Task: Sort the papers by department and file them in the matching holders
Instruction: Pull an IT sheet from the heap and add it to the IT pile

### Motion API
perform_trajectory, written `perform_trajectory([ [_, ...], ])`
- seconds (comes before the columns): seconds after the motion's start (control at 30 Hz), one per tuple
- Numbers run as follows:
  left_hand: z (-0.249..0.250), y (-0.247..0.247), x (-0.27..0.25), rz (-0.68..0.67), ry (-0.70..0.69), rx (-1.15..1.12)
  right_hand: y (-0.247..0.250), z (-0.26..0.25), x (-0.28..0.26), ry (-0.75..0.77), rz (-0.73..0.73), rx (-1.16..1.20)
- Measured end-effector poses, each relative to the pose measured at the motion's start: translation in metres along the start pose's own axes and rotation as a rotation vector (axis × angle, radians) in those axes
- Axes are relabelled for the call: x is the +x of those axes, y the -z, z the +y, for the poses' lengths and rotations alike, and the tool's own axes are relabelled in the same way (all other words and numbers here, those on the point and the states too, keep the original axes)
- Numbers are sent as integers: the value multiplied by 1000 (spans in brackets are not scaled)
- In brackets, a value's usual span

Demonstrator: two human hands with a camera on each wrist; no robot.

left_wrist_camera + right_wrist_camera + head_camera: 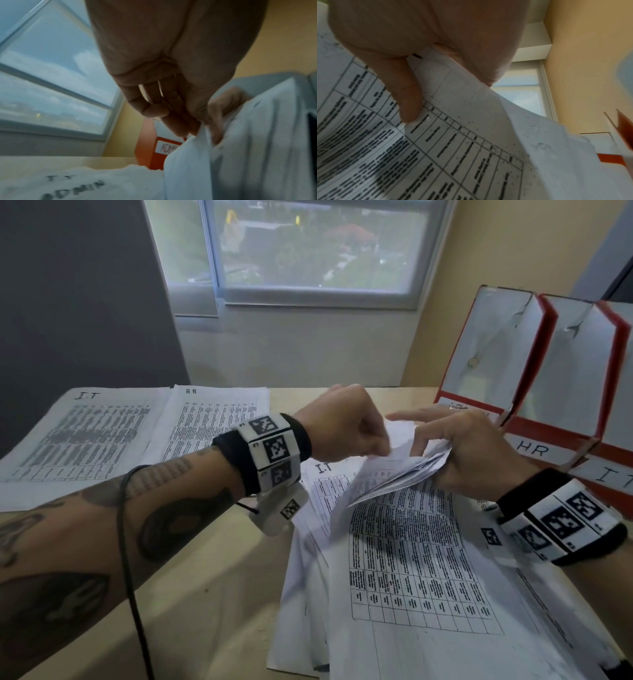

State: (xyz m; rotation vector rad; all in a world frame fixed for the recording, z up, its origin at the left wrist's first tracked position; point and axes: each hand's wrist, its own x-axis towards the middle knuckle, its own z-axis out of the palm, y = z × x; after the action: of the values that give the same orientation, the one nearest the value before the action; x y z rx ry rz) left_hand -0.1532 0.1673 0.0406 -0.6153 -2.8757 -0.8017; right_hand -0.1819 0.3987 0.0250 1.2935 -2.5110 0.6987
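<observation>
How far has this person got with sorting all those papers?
Early to midway. Two sorted sheets, IT sheet and HR sheet, lie on the table's far left. The right hand grips a lifted bundle while the left hand pinches one of its sheets. A messy pile remains, and the red holders look empty.

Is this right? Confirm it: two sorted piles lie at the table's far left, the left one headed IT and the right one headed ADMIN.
Not quite. The left pile is headed IT, but the pile beside it is headed HR, not ADMIN. The head view shows both headings at the sheets' top edges.
</observation>
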Motion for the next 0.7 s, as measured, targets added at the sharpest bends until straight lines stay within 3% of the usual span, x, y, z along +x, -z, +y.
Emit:
perform_trajectory([
  [0.13, 11, -2, 0, -73, -116, -366, 1, -4, 3, 6, -34, 43],
  [0.23, -7, -5, 1, -75, 75, -448, 2, 1, -2, 1, 26, -7],
  [0.27, -17, -7, 1, -81, 151, -371, 3, 3, -4, -6, 38, -23],
  [0.37, -51, -16, -2, -180, 310, 137, 7, 4, -12, -66, 76, -33],
  [0.43, -64, -22, -8, -252, 400, 317, 8, 5, -15, -102, 78, -17],
  [0.57, -73, -27, -6, -174, 473, 223, 10, 10, -16, -84, 64, -52],
  [0.7, -65, -20, -3, -90, 434, 209, 5, 15, -15, -25, 16, -69],
])
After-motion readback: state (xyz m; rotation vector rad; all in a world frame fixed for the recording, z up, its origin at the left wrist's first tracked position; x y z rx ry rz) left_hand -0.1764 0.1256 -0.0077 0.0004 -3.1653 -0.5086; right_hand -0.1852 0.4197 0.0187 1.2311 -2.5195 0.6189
